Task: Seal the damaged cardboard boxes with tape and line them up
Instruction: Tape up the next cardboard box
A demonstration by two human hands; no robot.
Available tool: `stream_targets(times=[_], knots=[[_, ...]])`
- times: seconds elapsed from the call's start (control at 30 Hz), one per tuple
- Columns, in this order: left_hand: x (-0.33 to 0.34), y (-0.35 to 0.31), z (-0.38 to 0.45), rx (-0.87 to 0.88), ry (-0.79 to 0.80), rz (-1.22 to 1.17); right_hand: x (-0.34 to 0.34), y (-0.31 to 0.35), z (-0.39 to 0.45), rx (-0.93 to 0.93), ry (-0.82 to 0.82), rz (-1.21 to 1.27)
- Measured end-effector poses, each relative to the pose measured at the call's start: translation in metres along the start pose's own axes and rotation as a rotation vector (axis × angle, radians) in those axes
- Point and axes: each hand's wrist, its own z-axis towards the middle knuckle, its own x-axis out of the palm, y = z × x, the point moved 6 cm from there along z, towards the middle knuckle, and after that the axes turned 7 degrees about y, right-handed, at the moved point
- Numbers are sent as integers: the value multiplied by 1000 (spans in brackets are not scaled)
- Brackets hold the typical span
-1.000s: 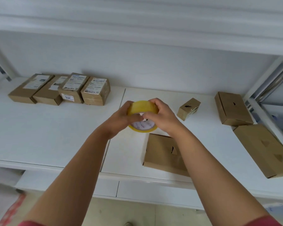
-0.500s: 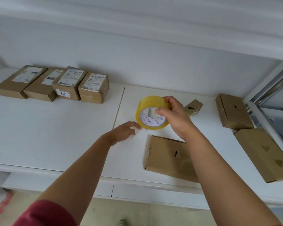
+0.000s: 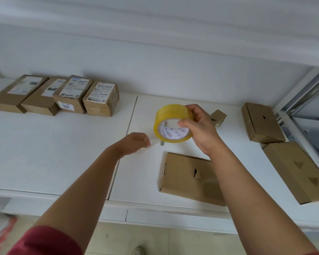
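Observation:
My right hand [image 3: 199, 129] grips a yellow roll of clear tape [image 3: 171, 124] above the white shelf. My left hand [image 3: 136, 142] sits to the roll's lower left, fingers pinched on the tape's free end, which stretches thin and nearly invisible from the roll. Below the roll lies a flat cardboard box with a torn hole [image 3: 184, 177]; my right forearm crosses its right side. Two more torn boxes lie at the right, one at the back [image 3: 261, 122] and a larger one in front [image 3: 298, 172]. A tiny box [image 3: 218, 117] peeks out behind my right hand.
Several labelled boxes [image 3: 53, 96] stand lined up at the shelf's back left. The white shelf [image 3: 44, 153] has a seam down its middle and a front edge near my elbows. A metal upright [image 3: 306, 92] bounds the right side. An upper shelf hangs overhead.
Both hands held the roll together a second ago. My left hand has since drawn away down and left with the tape end, while my right keeps the roll raised.

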Motion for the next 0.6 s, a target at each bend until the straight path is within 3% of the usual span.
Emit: stream_targets(times=[0.23, 0.4, 0.5, 0.6], knots=[[0, -8, -4, 119, -52, 86, -24, -12, -4, -18, -13, 164], [-9, -53, -5, 283, -102, -13, -70, -5, -6, -96, -191, 424], [-3, -84, 15, 243, -91, 107, -115, 5, -11, -125, -203, 303], [20, -94, 41, 142, -11, 58, -158, -12, -27, -43, -218, 66]])
